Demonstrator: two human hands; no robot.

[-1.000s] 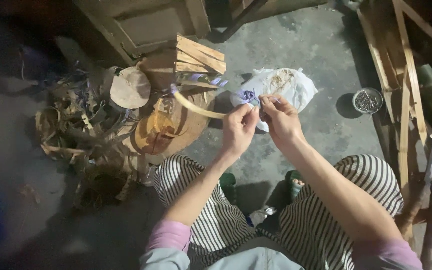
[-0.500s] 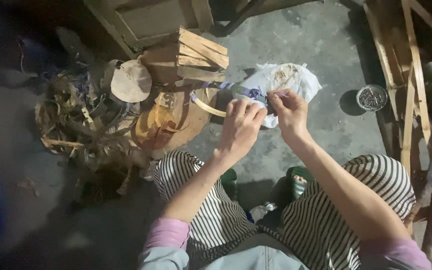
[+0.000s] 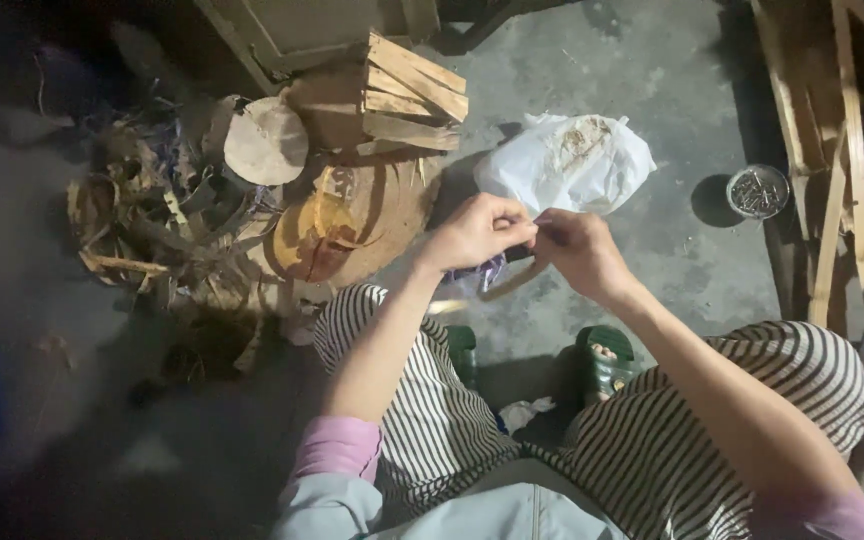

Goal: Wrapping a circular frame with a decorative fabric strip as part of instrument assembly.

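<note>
Left hand (image 3: 477,232) and right hand (image 3: 577,250) pinching a thin strip (image 3: 512,283), white bag (image 3: 567,165) at twelve o'clock.

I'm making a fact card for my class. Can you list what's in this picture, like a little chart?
Left hand: pinches a thin pale strip with purple wrap
Right hand: pinches the same strip
Wood block: round, ahead of the knees
Split sticks: stacked behind the block
White bag: on the concrete floor
Small tin: to the right

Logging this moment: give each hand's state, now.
Left hand: closed, pinching a purple strip.
Right hand: closed, pinching the same strip.
</note>
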